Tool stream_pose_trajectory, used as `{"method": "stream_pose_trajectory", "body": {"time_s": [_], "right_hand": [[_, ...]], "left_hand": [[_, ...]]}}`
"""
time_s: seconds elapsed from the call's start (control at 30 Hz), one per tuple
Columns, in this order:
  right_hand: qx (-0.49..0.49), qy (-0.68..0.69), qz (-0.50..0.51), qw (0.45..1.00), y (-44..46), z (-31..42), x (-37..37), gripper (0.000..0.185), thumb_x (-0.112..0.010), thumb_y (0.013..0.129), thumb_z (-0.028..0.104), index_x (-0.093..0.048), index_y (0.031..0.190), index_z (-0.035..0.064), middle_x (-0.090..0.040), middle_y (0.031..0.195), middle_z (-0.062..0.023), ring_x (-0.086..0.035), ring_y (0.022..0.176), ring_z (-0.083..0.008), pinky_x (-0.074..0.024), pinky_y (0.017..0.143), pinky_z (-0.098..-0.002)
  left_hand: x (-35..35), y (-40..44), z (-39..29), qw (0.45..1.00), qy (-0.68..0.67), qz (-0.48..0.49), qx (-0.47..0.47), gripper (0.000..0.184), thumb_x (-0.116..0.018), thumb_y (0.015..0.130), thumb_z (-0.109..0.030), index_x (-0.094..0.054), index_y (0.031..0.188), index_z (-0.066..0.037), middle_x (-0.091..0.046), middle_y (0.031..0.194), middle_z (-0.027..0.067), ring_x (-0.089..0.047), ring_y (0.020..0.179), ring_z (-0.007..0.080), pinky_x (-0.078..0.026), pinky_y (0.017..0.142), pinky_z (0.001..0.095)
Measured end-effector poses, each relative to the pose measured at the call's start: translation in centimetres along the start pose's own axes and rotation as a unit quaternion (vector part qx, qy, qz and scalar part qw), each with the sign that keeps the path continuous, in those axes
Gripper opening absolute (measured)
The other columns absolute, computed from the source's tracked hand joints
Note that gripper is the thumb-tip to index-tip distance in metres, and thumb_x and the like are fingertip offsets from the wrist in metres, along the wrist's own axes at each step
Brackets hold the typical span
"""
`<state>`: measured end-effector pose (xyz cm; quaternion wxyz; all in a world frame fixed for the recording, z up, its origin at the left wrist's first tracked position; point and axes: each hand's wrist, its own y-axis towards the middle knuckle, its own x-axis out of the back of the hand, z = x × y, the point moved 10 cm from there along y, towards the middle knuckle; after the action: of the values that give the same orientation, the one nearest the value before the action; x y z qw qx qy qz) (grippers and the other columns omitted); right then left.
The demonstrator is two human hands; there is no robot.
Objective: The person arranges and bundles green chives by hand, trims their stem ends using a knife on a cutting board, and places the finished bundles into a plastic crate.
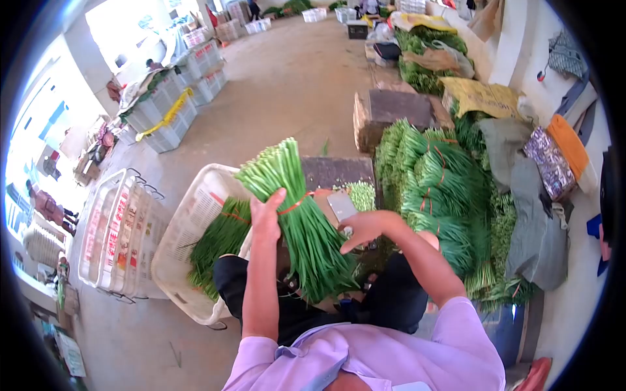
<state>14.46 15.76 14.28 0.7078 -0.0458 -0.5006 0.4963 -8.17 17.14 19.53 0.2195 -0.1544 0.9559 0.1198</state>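
In the head view, the left hand point(266, 214) is clamped around a bunch of green stalks point(305, 231), in the middle of the scene in front of the person's lap. The bunch leans, its pale ends pointing far and to the left, its darker leaves spreading near and to the right. An orange-red band point(297, 203) circles it, just beside the left hand's fingers.

The right hand point(366, 228) is just to the right of the bunch, fingers bent, near a flat grey metal plate point(341, 205); whether it grips anything, I cannot tell. Pale chopped bits point(360, 194) lie beyond it, on the right part of a dark board point(326, 169).

To the left of the person's knees, a tilted white crate point(175, 255) holds a second banded bunch point(225, 238). Farther left, more crates point(120, 238) with red lettering stand nested together. On the right, a large heap of banded green bunches point(433, 189) reaches from near the person's side toward the far end, where a yellow sack point(486, 98) lies across greens. At the far left, pale stacked boxes point(156, 124) bear a yellow strap point(168, 117).
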Motion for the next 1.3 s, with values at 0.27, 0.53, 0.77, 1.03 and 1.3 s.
{"method": "stream_pose_trajectory", "body": {"time_s": [0.27,0.53,0.77,1.03,1.3], "right_hand": [[0.19,0.323,-0.386,0.843,0.8,0.7,8.3,0.072,-0.083,0.08,0.034,-0.054,0.137,0.0003,-0.064,0.123,-0.0179,-0.065,0.107,-0.0258,-0.0502,0.097,-0.0403],[0.204,0.406,-0.289,0.843,8.1,1.7,-1.2,0.09,-0.083,0.077,0.043,-0.042,0.142,-0.0025,-0.059,0.132,-0.0199,-0.057,0.123,-0.0302,-0.042,0.108,-0.0389],[0.0,0.289,-0.419,0.861,8.2,2.9,-1.2,0.089,-0.08,0.076,0.046,-0.042,0.141,-0.0001,-0.066,0.117,-0.0252,-0.067,0.107,-0.039,-0.0514,0.093,-0.0436],[-0.21,0.044,-0.295,0.931,11.1,-18.8,-4.2,0.034,-0.068,0.085,0.025,-0.063,0.105,-0.0024,-0.07,0.106,-0.0245,-0.068,0.102,-0.0374,-0.0547,0.089,-0.0467],[-0.205,0.338,-0.193,0.898,9.0,-19.9,-7.1,0.036,-0.061,0.082,0.01,-0.055,0.114,-0.0061,-0.07,0.086,-0.024,-0.072,0.069,-0.0337,-0.059,0.062,-0.042]], "left_hand": [[-0.7,0.4,3.7,0.992,0.029,0.109,0.063,0.056,-0.075,0.076,-0.002,-0.055,0.128,0.003,-0.067,0.116,0.0109,-0.067,0.102,0.0215,-0.055,0.092,0.038],[1.8,0.3,9.6,0.979,-0.103,0.099,0.145,0.073,-0.081,0.08,-0.023,-0.046,0.14,0.0,-0.062,0.126,0.0117,-0.064,0.111,0.0235,-0.053,0.097,0.04],[1.5,-1.3,6.8,0.972,0.234,-0.003,0.027,0.069,-0.078,0.082,-0.007,-0.043,0.14,0.001,-0.062,0.121,0.0093,-0.063,0.105,0.0179,-0.052,0.092,0.0338],[1.3,1.1,8.4,0.938,0.313,0.122,0.085,0.067,-0.081,0.07,-0.002,-0.049,0.129,0.0,-0.067,0.106,0.0097,-0.067,0.095,0.0192,-0.054,0.086,0.0319],[2.2,1.2,23.6,0.64,0.68,0.355,0.054,0.106,-0.087,0.054,-0.032,-0.039,0.145,-0.009,-0.066,0.116,0.0217,-0.064,0.108,0.0403,-0.051,0.093,0.0484]]}}
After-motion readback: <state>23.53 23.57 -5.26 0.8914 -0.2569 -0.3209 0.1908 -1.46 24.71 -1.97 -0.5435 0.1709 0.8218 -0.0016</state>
